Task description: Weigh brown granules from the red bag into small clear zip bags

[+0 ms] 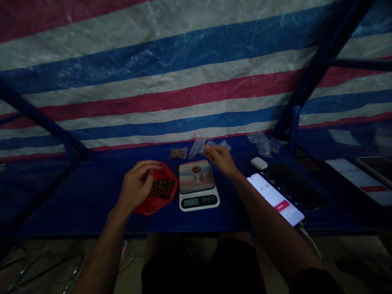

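Two hands at a small kitchen scale

Two bare hands work over a dark blue table under a striped red, white and blue tarpaulin. The left hand curls its fingers over the open mouth of a crumpled red plastic bag filled with small brown pieces, probably nuts or beans; it grips the rim, which holds the mouth open and the contents within reach. The right hand is raised just behind the white digital kitchen scale, fingertips pinched together at the edge of a loose clear plastic bag; whether it grips the bag itself or some small thing is too dim to tell. On the scale's platform stands a small pale cup with a few brown pieces in it, set centrally so that the weight reads on the display facing the person. A small clear packet of brown pieces lies behind the red bag, apart from it. Right of the scale lie a lit smartphone, a white oval case and more crumpled clear bags.
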Demonstrator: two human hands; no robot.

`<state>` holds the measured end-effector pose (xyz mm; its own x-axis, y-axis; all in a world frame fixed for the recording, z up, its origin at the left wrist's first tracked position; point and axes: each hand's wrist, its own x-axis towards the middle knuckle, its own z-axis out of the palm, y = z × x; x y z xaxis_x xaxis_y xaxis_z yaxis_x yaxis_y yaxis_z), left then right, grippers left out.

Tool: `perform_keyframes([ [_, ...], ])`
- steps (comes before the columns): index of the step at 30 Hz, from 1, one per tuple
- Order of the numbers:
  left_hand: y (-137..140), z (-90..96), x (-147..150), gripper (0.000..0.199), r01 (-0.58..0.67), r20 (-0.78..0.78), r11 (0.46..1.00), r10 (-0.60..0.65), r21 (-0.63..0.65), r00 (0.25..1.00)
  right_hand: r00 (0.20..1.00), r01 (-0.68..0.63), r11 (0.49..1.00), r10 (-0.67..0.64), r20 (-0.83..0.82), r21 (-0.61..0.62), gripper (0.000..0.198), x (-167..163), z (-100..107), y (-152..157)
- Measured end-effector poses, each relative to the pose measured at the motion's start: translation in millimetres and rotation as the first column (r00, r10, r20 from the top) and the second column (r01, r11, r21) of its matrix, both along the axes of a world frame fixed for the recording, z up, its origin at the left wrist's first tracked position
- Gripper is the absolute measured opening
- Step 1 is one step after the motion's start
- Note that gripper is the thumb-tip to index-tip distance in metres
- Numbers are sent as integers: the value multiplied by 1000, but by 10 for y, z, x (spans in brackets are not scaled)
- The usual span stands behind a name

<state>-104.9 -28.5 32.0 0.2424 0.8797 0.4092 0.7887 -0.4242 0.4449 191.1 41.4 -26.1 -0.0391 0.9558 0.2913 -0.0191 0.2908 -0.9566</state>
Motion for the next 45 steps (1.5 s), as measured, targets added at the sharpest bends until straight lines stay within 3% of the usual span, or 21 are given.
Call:
perform_keyframes([
  [2,-19,-34,-97,28,-50,-80,996,44,-68,996,1000,4,1000,-4,0,-3,51,-5,16,-6],
  [6,96,-211,-215,32,-17,-285,946,-80,-323,955,1000,-4,1000,4,16,4,52,-17,24,-12],
  [11,219,-315,-212,24,18,-276,909,-145,-417,950,1000,-2,1000,3,12,-23,50,-10,7,-3],
  [19,143,-353,-277,27,-102,-342,943,-13,-317,940,1000,5,1000,-5,10,-4,50,1,-5,4],
  [26,130,-339,-271,28,-79,-368,909,-84,-408,926,1000,-8,1000,8,17,9,48,-11,-21,2],
  [32,117,-217,-246,24,-62,-364,918,-93,-392,927,1000,4,1000,-3,25,-13,51,-15,-6,-13],
  [40,94,-237,-303,14,41,-181,921,-120,-387,976,1000,1,1000,-1,20,-20,50,-22,-21,-4],
  [45,36,27,-20,13,137,10,924,-143,-358,990,1000,2,1000,-1,14,-31,50,-21,-34,17],
])
